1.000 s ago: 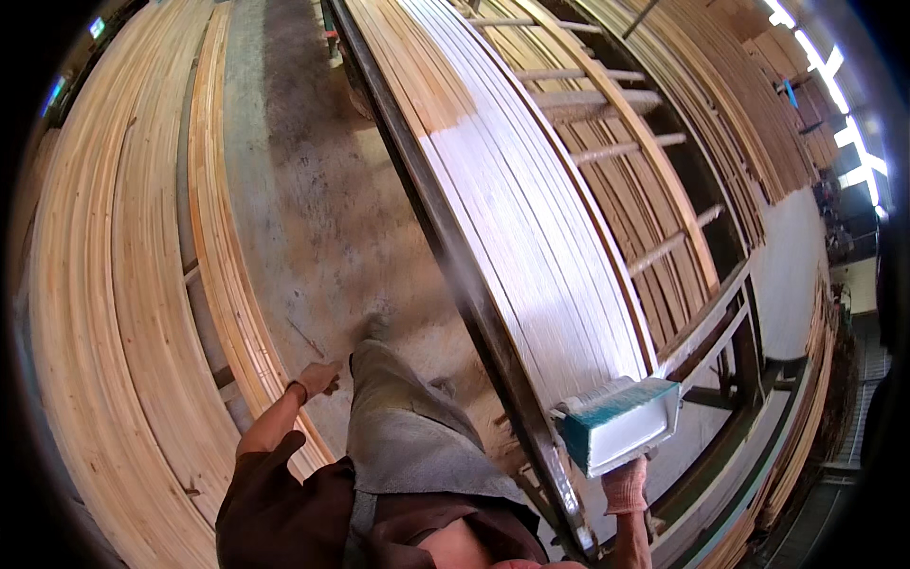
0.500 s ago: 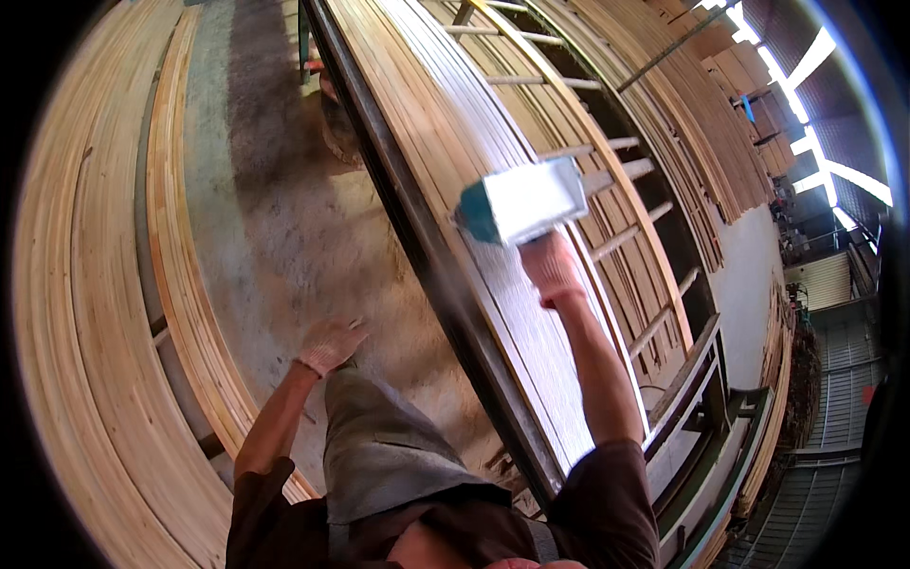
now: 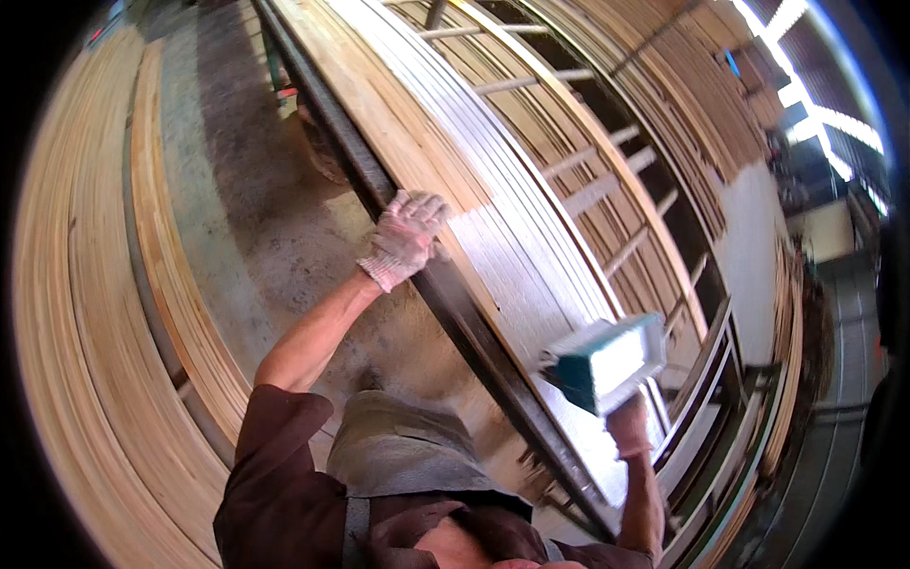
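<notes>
My right hand, in a pale pinkish glove, grips a box-shaped glue spreader with teal and white sides and an open hopper. It is at the near right part of a row of wooden strips. Behind it the strips carry a shiny whitish wet film, while the farther near-side strips are bare. My gloved left hand lies with fingers out over the bench's dark metal edge and the outermost strips, holding nothing. The spreader's underside is hidden.
Long planks are stacked at my left, with concrete floor between them and the bench. Past the strips a wooden ladder-like frame lies over more timber. Stacked boards stand at the far right.
The spreader has moved toward me and to the right with my right hand. My left hand has risen from near my apron to the bench edge.
</notes>
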### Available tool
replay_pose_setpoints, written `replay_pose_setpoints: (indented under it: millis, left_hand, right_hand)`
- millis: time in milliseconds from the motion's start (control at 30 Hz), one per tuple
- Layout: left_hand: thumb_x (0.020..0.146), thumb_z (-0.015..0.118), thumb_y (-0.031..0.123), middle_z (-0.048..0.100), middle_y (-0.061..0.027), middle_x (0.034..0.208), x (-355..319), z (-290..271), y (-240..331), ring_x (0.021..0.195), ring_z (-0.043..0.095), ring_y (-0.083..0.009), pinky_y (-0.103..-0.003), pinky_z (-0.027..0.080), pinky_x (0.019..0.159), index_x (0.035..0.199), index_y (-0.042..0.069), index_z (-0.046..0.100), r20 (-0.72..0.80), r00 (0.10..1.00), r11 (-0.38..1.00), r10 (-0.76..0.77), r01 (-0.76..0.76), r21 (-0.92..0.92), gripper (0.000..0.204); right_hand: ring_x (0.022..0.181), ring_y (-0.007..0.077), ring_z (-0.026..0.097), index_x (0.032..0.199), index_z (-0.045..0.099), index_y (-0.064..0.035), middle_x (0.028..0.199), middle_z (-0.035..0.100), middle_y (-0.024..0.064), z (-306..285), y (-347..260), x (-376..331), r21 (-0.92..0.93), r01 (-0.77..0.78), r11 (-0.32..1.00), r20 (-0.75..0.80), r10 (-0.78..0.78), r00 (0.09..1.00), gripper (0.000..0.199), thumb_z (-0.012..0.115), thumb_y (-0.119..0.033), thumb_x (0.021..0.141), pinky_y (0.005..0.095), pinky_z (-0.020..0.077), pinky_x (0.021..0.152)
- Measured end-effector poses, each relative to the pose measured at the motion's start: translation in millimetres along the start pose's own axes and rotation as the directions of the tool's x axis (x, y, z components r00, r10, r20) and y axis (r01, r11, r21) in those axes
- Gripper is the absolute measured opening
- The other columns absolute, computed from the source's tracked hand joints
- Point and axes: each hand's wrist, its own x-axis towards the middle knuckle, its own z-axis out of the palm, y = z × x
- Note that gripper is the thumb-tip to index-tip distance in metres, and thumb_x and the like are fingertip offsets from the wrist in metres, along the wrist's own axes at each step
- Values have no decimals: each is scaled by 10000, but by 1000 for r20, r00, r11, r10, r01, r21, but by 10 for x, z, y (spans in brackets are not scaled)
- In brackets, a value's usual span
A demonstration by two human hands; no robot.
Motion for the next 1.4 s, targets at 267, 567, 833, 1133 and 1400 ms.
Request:
replay_pose_setpoints:
  millis: [267,567,833,1133,1400]
  left_hand:
    - [828,691,502,589,-116,1412,195,-117,169,1338,521,-276,-485,383,1109,1370,92,596,29,999,995,30,-27,-95,685]
    - [899,554,638,559,-131,1436,208,-142,92,1377,469,-319,-465,380,1117,1411,82,556,88,988,989,126,-119,-82,757]
    - [895,616,612,507,-117,1486,180,-185,-22,1380,465,-325,-472,356,1146,1451,113,509,95,994,993,55,-44,-114,755]
    - [894,723,195,657,-187,1273,-24,-798,-1414,1119,662,-335,-398,539,965,1291,37,622,-170,843,775,-510,366,-515,439]
    - [961,570,413,697,-240,1093,-1291,-359,-2720,984,670,-414,-426,500,853,1110,9,702,757,259,114,-600,964,-240,450]
  right_hand:
    - [942,286,711,1012,740,-76,960,746,125,-222,216,-631,146,-507,849,393,421,818,235,622,-137,819,381,555,825]
    - [928,260,724,1041,748,-94,954,750,128,-372,-41,-1107,350,-621,701,600,341,723,242,610,-169,856,384,560,727]
    - [858,235,732,1033,758,-150,966,755,52,-112,-96,-15,252,-159,955,421,40,906,255,607,-219,841,374,559,651]
    - [987,251,692,1148,729,-90,1089,732,72,-192,-411,2853,89,77,993,494,-111,862,328,563,-210,891,386,548,689]
    - [804,126,615,1069,644,-60,917,630,47,-412,-1017,7026,664,-154,731,344,-116,932,191,546,-215,1020,273,542,714]
